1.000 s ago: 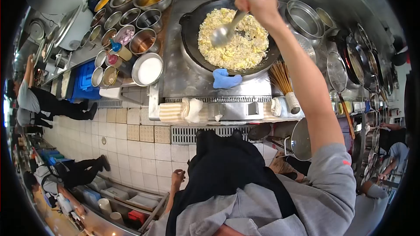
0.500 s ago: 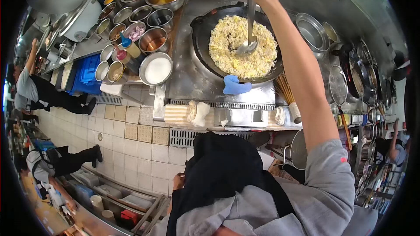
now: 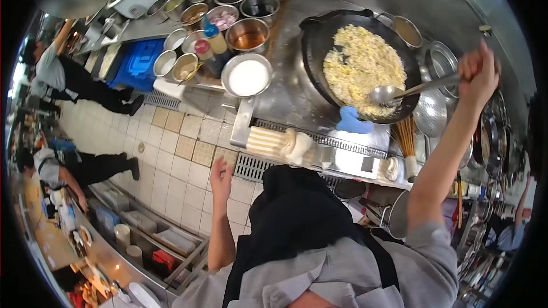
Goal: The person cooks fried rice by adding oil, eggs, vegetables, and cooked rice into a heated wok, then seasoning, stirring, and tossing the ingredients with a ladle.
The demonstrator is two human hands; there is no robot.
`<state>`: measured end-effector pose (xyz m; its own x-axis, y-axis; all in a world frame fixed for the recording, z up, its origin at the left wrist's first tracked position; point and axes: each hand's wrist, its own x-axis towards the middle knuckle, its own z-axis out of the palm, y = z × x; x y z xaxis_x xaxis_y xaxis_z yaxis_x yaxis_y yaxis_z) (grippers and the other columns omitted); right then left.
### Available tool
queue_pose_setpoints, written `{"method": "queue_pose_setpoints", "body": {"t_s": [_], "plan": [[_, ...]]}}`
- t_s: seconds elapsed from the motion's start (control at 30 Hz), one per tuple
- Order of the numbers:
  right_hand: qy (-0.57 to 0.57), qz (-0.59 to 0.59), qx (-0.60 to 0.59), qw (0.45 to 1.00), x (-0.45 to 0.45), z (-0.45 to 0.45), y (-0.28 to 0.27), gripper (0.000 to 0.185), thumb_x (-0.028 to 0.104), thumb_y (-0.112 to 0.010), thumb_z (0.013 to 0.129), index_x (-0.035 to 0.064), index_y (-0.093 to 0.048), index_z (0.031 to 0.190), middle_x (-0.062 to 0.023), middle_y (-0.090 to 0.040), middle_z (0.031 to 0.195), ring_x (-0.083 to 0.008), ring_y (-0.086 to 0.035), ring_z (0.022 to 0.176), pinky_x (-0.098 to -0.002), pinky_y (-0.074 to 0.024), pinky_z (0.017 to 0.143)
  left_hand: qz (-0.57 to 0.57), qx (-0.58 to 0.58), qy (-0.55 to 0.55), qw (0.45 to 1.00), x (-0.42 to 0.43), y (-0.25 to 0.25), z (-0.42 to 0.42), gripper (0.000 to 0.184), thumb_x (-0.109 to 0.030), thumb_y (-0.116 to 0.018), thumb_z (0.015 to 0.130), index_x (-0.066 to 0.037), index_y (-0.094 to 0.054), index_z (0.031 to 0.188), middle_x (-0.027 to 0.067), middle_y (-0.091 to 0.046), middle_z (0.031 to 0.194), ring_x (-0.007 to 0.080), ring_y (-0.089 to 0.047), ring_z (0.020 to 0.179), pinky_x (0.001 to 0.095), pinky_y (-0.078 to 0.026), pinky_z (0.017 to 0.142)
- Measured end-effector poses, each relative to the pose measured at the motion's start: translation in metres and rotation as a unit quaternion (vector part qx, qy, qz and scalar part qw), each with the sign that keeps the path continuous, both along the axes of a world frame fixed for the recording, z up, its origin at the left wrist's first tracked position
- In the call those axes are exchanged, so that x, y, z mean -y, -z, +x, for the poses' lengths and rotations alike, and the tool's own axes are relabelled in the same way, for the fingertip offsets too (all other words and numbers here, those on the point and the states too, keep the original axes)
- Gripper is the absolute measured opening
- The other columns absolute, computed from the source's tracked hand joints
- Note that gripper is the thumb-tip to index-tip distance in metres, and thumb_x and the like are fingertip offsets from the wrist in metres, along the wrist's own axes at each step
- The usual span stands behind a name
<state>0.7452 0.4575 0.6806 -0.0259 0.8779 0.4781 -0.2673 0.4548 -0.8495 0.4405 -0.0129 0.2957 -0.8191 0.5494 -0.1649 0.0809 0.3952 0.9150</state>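
Note:
My right hand is closed around the handle of a metal ladle, off to the right of the stove. The ladle's bowl rests at the lower right of the fried rice with egg. That rice lies in a large black wok, spread up its right side. A blue cloth covers the near edge of the wok. Raised over the tiled floor at my left side, my left hand holds nothing, its fingers loosely apart.
Left of the wok stand several metal bowls, one with white granules, and squeeze bottles. A bamboo brush and a perforated skimmer lie at the right. A striped folded towel sits on the front edge. Two people work at left.
My right hand has moved right and toward me, and the ladle has gone from the rice's middle to its near right edge. My left hand has risen into fuller view. The camera has turned.

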Motion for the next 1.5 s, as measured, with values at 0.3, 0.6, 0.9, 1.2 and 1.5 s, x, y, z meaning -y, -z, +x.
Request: {"method": "queue_pose_setpoints", "body": {"t_s": [0.3, 0.6, 0.9, 1.2, 1.5], "plan": [[-0.015, -0.031, -0.149, 0.988, 0.026, 0.007, 0.012, 0.037, 0.017, -0.053, 0.091, 0.0081, -0.04, 0.057, -0.0025, -0.035, 0.047, -0.0147, -0.03, 0.042, -0.0315, -0.0287, 0.046, 0.091, -0.176, 0.012, 0.98, -0.207, -0.059, -0.173, 0.077, -0.021, -0.074, 0.084, 0.003, -0.032, 0.143, 0.0197, -0.043, 0.138, 0.0267, -0.051, 0.116, 0.0359, -0.042, 0.098], [0.092, 0.08, -0.015, 0.992, 0.022, -0.022, 0.06, 0.039, 0.018, -0.055, 0.094, 0.0076, -0.047, 0.057, -0.0055, -0.049, 0.05, -0.0141, -0.043, 0.043, -0.0286, -0.0325, 0.044, 0.079, -0.266, -0.081, 0.957, -0.282, -0.04, -0.226, 0.066, -0.029, -0.081, 0.076, 0.005, -0.049, 0.123, 0.0213, -0.061, 0.116, 0.0358, -0.058, 0.108, 0.0419, -0.043, 0.094], [0.083, 0.04, -0.077, 0.993, 0.024, -0.013, 0.079, 0.035, 0.016, -0.06, 0.089, 0.008, -0.041, 0.061, -0.0045, -0.039, 0.05, -0.0166, -0.04, 0.043, -0.0321, -0.0327, 0.046, 0.014, -0.322, -0.148, 0.935, -0.264, -0.062, -0.222, 0.057, -0.023, -0.081, 0.075, 0.003, -0.054, 0.118, 0.0182, -0.066, 0.11, 0.0335, -0.063, 0.102, 0.0416, -0.046, 0.091], [0.063, 0.05, -0.176, 0.981, 0.023, -0.057, 0.062, 0.03, 0.007, -0.063, 0.086, 0.011, -0.045, 0.062, 0.0051, -0.045, 0.055, -0.0054, -0.04, 0.042, -0.0225, -0.0301, 0.038, 0.222, -0.363, -0.19, 0.885, -0.21, -0.179, -0.125, 0.065, -0.02, -0.079, 0.079, 0.004, -0.043, 0.128, 0.0199, -0.057, 0.122, 0.0309, -0.058, 0.108, 0.0394, -0.045, 0.094], [0.003, 0.186, -0.018, 0.982, -0.021, -0.04, 0.062, 0.028, 0.007, -0.059, 0.083, 0.0087, -0.046, 0.059, 0.006, -0.047, 0.054, -0.0032, -0.042, 0.049, -0.0245, -0.0291, 0.042, 0.27, -0.41, -0.002, 0.871, -0.233, -0.247, -0.003, 0.066, -0.006, -0.071, 0.084, 0.006, -0.035, 0.138, 0.0179, -0.052, 0.128, 0.0253, -0.054, 0.113, 0.0356, -0.045, 0.096]]}}
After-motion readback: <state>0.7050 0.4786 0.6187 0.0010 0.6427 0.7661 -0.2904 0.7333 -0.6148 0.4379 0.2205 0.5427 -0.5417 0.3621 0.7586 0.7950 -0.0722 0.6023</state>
